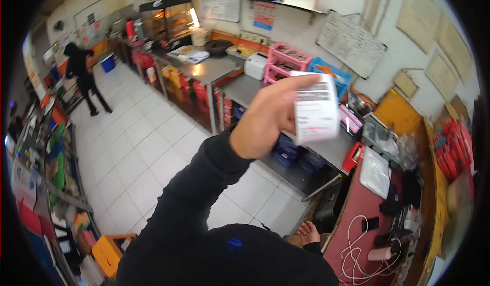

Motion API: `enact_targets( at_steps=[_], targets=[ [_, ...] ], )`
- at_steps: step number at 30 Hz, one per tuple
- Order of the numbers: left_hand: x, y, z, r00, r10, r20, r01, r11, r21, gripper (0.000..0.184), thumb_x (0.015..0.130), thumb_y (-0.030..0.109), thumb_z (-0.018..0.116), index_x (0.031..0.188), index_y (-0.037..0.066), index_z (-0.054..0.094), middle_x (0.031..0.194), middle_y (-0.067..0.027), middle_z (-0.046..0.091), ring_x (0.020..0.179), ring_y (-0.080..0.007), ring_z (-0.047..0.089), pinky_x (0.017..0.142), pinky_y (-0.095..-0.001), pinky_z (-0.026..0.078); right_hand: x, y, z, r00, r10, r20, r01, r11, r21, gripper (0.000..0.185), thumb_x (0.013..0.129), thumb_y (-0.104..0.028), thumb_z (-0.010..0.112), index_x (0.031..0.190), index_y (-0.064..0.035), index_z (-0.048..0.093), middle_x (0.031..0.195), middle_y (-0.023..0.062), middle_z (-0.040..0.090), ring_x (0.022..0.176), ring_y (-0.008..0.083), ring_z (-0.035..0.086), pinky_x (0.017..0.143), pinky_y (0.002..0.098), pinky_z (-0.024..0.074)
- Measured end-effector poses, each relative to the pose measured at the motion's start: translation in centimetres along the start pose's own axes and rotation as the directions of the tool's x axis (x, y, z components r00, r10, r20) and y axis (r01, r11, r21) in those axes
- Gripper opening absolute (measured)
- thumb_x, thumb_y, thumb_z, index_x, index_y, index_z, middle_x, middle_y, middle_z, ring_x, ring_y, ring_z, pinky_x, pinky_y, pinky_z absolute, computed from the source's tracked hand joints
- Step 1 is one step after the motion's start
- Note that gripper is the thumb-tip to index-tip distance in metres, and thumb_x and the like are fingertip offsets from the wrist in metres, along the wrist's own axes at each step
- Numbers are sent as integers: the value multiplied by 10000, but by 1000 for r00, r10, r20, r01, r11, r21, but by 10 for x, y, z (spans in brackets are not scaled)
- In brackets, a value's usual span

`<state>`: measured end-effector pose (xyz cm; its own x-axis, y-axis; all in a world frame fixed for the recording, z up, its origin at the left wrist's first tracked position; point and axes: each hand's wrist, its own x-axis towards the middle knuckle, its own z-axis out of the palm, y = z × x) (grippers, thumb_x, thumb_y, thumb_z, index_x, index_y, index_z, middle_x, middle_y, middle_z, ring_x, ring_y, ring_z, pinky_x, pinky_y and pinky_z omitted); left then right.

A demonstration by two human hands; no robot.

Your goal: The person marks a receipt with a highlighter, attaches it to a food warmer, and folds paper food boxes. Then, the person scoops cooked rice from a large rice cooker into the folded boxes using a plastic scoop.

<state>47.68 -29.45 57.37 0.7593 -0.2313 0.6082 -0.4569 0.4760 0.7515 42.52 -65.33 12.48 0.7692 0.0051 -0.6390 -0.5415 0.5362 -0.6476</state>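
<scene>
My left hand (263, 115), in a black sleeve, is raised in front of the camera and closed around the edge of a white roll of printed labels (317, 110). Black and red print shows on the roll; my thumb is mostly hidden behind it. My right hand (308, 233) is low beside the red-topped desk (334, 245), with its palm partly up and its fingers loosely bent and apart, holding nothing. On that desk are a white cable (352, 250), a black phone (370, 224) and a pink cylinder (380, 254).
A steel counter (209, 74) runs along the wall, bearing a food display case (168, 23), pink baskets (288, 56) and a blue basket (332, 74). A person in dark clothes (81, 71) stands at the far left near a blue bin (106, 61). Cluttered shelves line the left side.
</scene>
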Motion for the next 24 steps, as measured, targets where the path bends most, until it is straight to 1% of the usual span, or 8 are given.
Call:
enact_targets(
  at_steps=[2,4,7,11,14,19,22,24],
  targets=[
    [10,-19,-7,999,-10,-40,7,998,-67,685,891,430,346,1337,-89,325,1273,-198,476,1159,-266,511,931,-403,463,-5,2,-17,999,-19,-28,20,999,31,219,912,-329,512,1020,-141,549,861,31,622,758,219,605,680,385,479],
    [13,-33,-9,1000,-2,7,3,996,-88,723,894,477,321,1345,-87,304,1271,-200,475,1159,-262,511,946,-395,450,-12,6,-31,996,-40,-75,44,998,46,212,909,-318,518,1021,-141,548,839,28,622,746,221,605,679,389,477],
    [18,-46,-9,995,-6,96,19,990,-138,590,932,403,306,1349,-14,324,1240,-144,494,1115,-233,543,851,-369,510,-20,16,-51,986,-44,-159,66,989,135,209,906,-306,522,1024,-136,544,862,31,611,756,234,600,685,396,475],
    [34,-68,14,987,-69,145,101,970,-222,631,924,464,263,1341,-4,325,1252,-150,490,1113,-228,547,851,-371,512,-54,15,-55,961,-91,-261,142,972,185,219,912,-323,509,1020,-136,544,868,38,601,769,237,598,698,392,474],
    [43,-89,36,977,-129,169,176,939,-297,722,911,509,255,1334,-73,314,1268,-199,474,1159,-263,511,967,-388,430,-73,22,-71,946,-128,-299,197,957,214,236,918,-345,497,1034,-144,542,868,42,605,780,233,602,709,387,480],
    [47,-114,78,932,-230,279,327,865,-381,755,905,561,239,1331,-56,325,1280,-191,469,1170,-272,506,968,-396,430,-118,46,-117,912,-194,-360,318,890,326,232,924,-349,475,1045,-159,533,878,38,605,784,226,602,709,389,484],
    [50,-126,103,915,-242,323,373,813,-447,790,896,599,233,1330,-54,327,1279,-195,470,1168,-280,510,965,-406,432,-141,60,-148,866,-112,-487,313,882,352,301,895,-343,509,1126,-149,509,932,36,606,795,225,597,694,393,487],
    [46,-131,120,901,-256,350,407,778,-478,806,891,614,232,1328,-55,329,1273,-199,474,1164,-285,513,965,-411,432,-160,60,-153,848,-106,-520,328,875,357,224,913,-339,490,1042,-159,528,900,36,600,786,220,600,679,383,498]
  ],
)
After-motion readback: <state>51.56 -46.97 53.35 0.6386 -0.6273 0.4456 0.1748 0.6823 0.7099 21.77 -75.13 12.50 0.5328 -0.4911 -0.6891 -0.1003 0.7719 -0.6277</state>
